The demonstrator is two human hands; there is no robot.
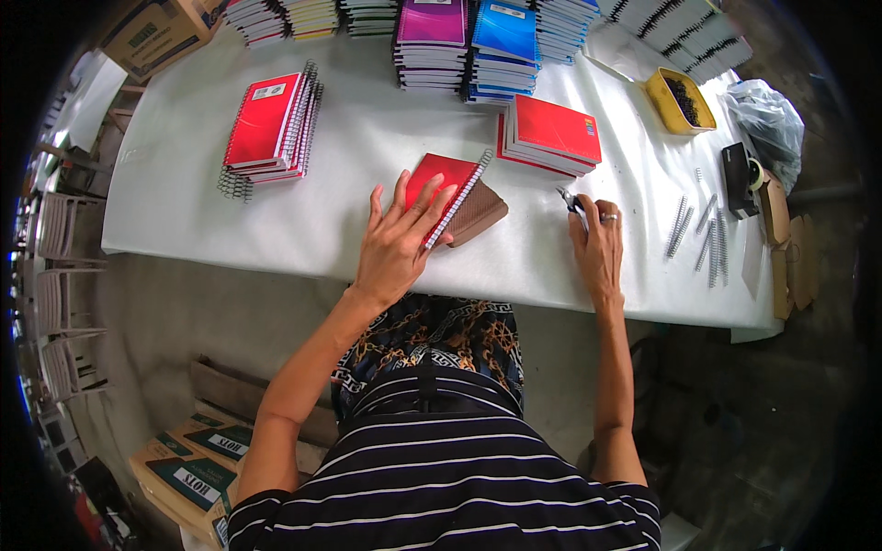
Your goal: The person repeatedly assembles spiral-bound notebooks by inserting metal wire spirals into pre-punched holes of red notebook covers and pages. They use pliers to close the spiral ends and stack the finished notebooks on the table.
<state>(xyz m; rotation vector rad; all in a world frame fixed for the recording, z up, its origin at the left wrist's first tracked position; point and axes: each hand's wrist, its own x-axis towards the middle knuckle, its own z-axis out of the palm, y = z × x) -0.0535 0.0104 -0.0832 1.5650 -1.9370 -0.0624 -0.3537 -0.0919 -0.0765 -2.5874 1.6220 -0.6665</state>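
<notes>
My left hand (401, 230) lies with fingers spread over a red notebook (439, 171), which sits tilted near the table's front edge. A wire coil (462, 195) runs along the notebook's right side, its far end sticking out past the cover. Under the notebook shows a brown ridged block (482, 219). To the right, my right hand (599, 241) is closed around a pair of pliers (573, 201), jaws pointing away to the upper left. Just beyond the pliers stands a stack of red books (556, 129) with no coil visible on it.
At left is a stack of coiled red notebooks (264, 119). Purple (432, 23) and blue notebooks (503, 32) are piled at the back. On the right are a yellow tub (678, 101) of small dark pieces, loose coils (712, 243), a tape dispenser (738, 179) and a plastic bag (767, 124).
</notes>
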